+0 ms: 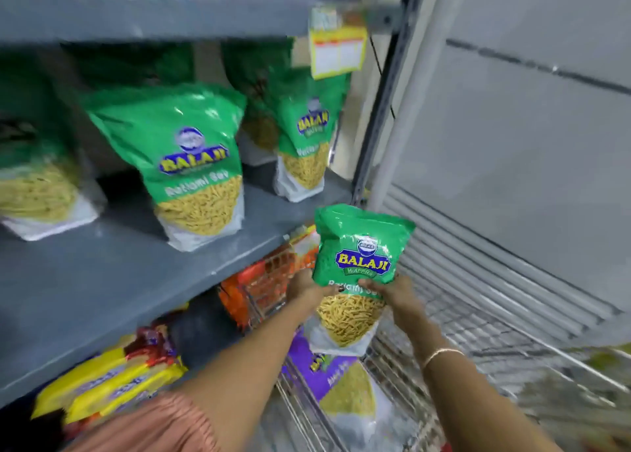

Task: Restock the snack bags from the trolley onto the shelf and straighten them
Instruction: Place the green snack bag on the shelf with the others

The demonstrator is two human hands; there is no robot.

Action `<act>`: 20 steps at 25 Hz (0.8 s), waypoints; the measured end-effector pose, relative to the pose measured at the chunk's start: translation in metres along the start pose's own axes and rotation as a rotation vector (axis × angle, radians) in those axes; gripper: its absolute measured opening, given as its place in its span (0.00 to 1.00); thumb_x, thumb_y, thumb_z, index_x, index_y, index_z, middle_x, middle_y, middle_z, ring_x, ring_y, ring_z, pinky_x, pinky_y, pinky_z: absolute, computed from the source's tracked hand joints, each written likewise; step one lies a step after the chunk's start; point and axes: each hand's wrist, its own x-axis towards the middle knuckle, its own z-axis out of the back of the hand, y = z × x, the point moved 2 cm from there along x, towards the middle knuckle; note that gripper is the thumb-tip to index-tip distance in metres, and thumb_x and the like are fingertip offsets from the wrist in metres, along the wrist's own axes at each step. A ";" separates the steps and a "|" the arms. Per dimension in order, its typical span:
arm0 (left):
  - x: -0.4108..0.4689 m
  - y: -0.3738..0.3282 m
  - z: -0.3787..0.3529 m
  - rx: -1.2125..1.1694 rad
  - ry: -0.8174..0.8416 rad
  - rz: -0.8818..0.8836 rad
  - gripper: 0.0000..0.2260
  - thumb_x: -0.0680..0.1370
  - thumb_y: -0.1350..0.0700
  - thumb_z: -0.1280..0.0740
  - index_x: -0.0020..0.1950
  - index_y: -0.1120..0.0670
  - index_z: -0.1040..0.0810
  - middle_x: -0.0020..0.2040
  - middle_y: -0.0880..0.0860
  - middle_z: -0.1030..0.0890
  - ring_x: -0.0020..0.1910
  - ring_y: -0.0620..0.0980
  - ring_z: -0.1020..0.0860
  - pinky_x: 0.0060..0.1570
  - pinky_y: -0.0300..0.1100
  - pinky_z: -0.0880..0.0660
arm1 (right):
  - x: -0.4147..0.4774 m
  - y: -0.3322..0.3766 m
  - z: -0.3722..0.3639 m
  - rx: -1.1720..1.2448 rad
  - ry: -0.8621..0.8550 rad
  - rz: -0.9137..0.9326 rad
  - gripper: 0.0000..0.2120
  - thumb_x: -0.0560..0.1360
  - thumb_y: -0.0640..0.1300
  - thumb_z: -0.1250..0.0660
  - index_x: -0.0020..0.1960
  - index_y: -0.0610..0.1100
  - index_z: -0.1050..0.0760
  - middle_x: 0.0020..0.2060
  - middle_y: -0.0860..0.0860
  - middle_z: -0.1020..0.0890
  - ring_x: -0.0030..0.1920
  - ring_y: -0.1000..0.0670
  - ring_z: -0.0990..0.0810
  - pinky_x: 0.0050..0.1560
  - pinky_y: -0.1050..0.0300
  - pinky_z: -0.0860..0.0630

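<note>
Both my hands hold one green Balaji snack bag (358, 257) upright above the wire trolley (478, 342), just right of the grey shelf (119, 281). My left hand (305, 286) grips its left side and my right hand (392, 291) its right side, at mid height. On the shelf stand more green bags: a large one (191, 165) in the middle, one (304, 137) at the right, and one (37, 185) at the left edge. A purple snack bag (341, 383) lies in the trolley below.
Yellow and red packets (109, 380) fill the lower shelf, with orange packets (259, 287) further back. A yellow price tag (338, 45) hangs from the upper shelf. A grey metal upright (382, 103) and a white cabinet wall (512, 144) stand at the right.
</note>
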 end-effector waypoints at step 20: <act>-0.118 0.057 0.374 -0.205 -0.848 -0.113 0.19 0.66 0.60 0.25 0.55 0.61 0.22 0.54 0.62 0.17 0.53 0.57 0.19 0.53 0.53 0.22 | -0.092 0.136 -0.372 -0.129 0.700 0.452 0.27 0.64 0.32 0.26 0.61 0.39 0.30 0.56 0.41 0.21 0.55 0.44 0.22 0.46 0.59 0.22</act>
